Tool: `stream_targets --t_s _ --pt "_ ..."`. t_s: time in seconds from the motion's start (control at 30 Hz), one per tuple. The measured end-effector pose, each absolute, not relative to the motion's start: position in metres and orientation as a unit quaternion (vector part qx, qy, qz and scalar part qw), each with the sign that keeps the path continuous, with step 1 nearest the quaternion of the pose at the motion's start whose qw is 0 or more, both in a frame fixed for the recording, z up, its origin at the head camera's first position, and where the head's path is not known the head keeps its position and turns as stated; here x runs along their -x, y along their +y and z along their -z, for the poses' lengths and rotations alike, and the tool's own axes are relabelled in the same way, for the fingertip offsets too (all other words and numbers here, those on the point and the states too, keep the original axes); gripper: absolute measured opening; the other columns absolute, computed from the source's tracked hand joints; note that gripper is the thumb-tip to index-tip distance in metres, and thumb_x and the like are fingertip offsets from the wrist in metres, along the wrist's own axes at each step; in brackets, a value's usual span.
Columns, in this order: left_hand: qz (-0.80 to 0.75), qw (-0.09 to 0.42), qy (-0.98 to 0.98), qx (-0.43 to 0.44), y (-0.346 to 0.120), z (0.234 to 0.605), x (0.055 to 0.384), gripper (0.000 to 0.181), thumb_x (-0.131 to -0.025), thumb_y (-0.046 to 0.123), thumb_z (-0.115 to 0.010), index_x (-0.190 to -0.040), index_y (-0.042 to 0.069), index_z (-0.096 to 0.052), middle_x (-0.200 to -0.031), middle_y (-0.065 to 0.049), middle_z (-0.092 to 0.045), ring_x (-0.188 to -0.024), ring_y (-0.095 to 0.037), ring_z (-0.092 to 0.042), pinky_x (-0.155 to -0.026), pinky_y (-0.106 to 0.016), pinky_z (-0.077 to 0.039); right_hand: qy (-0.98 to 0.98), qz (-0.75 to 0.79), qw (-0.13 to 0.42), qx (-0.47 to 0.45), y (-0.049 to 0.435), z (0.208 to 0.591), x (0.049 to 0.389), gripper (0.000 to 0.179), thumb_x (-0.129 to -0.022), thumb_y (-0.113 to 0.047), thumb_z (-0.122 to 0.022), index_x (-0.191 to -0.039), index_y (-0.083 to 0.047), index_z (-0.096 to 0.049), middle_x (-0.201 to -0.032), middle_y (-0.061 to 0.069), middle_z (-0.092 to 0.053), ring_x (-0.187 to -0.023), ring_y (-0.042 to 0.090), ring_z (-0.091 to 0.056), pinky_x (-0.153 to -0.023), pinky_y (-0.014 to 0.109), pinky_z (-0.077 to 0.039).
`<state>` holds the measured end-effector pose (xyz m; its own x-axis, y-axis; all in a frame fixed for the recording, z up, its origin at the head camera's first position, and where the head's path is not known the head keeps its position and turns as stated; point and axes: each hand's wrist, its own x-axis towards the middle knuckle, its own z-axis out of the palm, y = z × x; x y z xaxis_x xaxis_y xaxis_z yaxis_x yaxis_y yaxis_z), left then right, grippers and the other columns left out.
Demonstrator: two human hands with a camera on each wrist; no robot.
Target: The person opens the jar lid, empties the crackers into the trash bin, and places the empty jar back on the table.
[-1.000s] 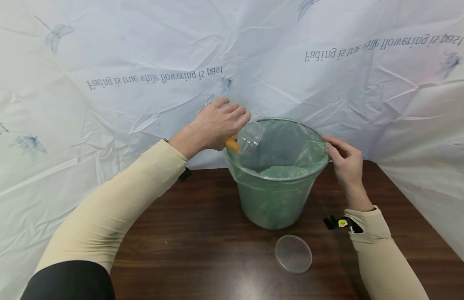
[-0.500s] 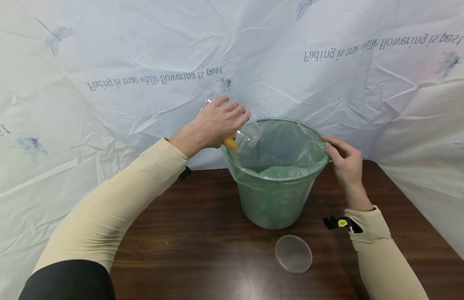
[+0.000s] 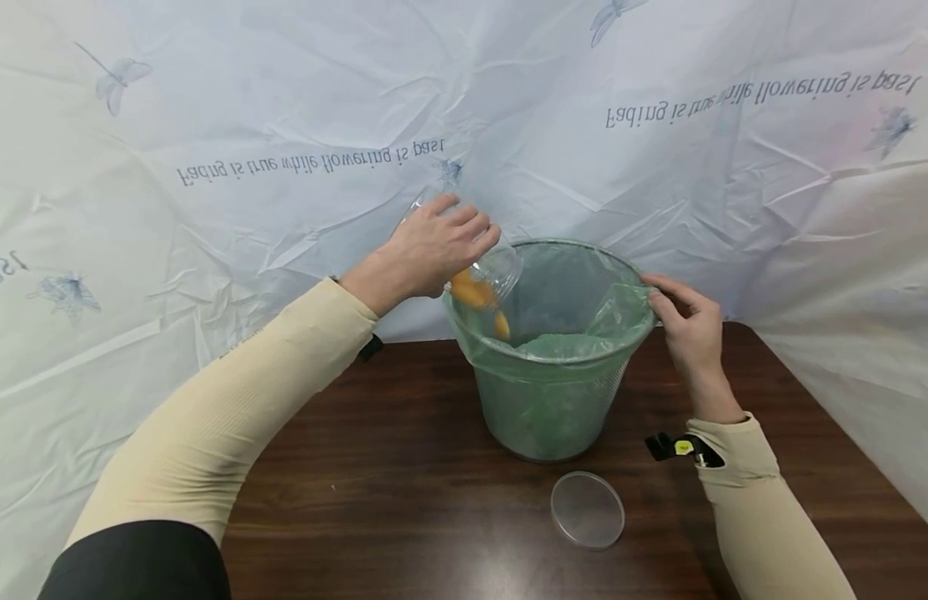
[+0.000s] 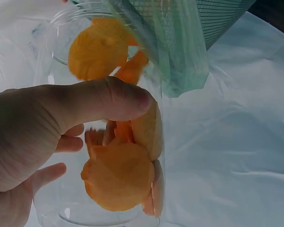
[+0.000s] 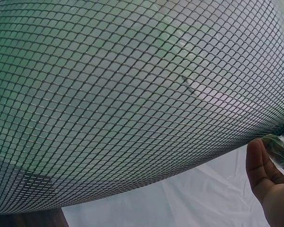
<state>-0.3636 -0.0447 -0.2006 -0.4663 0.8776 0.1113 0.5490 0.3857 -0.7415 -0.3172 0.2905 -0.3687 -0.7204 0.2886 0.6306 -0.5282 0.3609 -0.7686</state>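
Observation:
In the head view my left hand (image 3: 433,250) grips a clear plastic jar (image 3: 506,265), tilted with its mouth over a mesh bin. Pieces of orange peel (image 3: 473,289) lie near the mouth, and one peel piece (image 3: 502,325) is outside it, above the bin's inside. The left wrist view shows my thumb (image 4: 109,98) across the jar wall and more orange peel (image 4: 118,177) deeper inside. A green plastic bag (image 3: 549,367) lines the mesh bin (image 3: 554,425) and folds over its rim. My right hand (image 3: 692,329) pinches the bag at the right rim.
The bin stands on a dark brown wooden table (image 3: 403,500). A round clear lid (image 3: 587,509) lies flat in front of it. Behind hangs a white printed sheet (image 3: 321,75), close to the jar and the bin's back.
The peel has slid inside the jar toward its mouth, and one piece has come out over the bin. My left hand has barely moved; the right still holds the bag.

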Motion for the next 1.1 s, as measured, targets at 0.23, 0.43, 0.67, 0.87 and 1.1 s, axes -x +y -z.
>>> stream_targets --t_s 0.23,0.43,0.67,0.87,1.1 --pt "-0.309 0.239 -0.802 0.451 -0.0463 0.2019 0.3641 0.081 -0.065 0.028 -0.084 -0.132 0.008 -0.043 -0.126 -0.008 -0.053 -0.118 -0.027 -0.051 -0.109 -0.043 -0.033 -0.741 -0.561 0.36 -0.076 0.2893 0.3686 0.317 0.027 -0.096 -0.016 -0.061 -0.118 -0.005 -0.071 -0.114 -0.012 -0.067 -0.1 0.007 -0.059 -0.065 0.021 -0.041" --pt "-0.316 0.233 -0.805 0.446 -0.047 0.201 0.365 0.083 -0.067 0.027 -0.081 -0.137 0.008 -0.041 -0.131 -0.008 -0.051 -0.122 -0.027 -0.049 -0.11 -0.043 -0.033 -0.744 -0.563 0.355 -0.064 0.2886 0.3673 0.3174 0.028 -0.096 -0.019 -0.061 -0.119 -0.007 -0.07 -0.115 -0.011 -0.068 -0.097 0.006 -0.061 -0.067 0.02 -0.045" --pt "-0.325 0.206 -0.813 0.438 -0.0475 0.1996 0.3652 0.088 -0.073 0.033 -0.079 -0.146 0.008 -0.035 -0.139 -0.01 -0.046 -0.128 -0.027 -0.045 -0.113 -0.043 -0.03 -0.748 -0.559 0.354 -0.063 0.2877 0.3676 0.3166 0.028 -0.096 -0.019 -0.061 -0.12 -0.008 -0.07 -0.116 -0.012 -0.067 -0.101 0.005 -0.06 -0.07 0.02 -0.045" --pt "-0.313 0.207 -0.814 0.444 -0.0476 0.2003 0.3663 0.084 -0.075 0.032 -0.077 -0.145 0.008 -0.037 -0.138 -0.01 -0.047 -0.127 -0.028 -0.045 -0.113 -0.044 -0.03 -0.746 -0.559 0.355 -0.066 0.2873 0.3673 0.3163 0.028 -0.096 -0.019 -0.06 -0.119 -0.008 -0.07 -0.117 -0.011 -0.067 -0.1 0.006 -0.06 -0.069 0.022 -0.043" --pt "-0.303 0.216 -0.811 0.451 -0.0483 0.2028 0.3669 0.075 -0.077 0.028 -0.073 -0.141 0.008 -0.04 -0.135 -0.01 -0.049 -0.125 -0.028 -0.047 -0.111 -0.044 -0.032 -0.744 -0.561 0.356 -0.07 0.2865 0.3678 0.3159 0.027 -0.096 -0.019 -0.061 -0.118 -0.008 -0.071 -0.116 -0.012 -0.067 -0.099 0.006 -0.06 -0.07 0.019 -0.044"
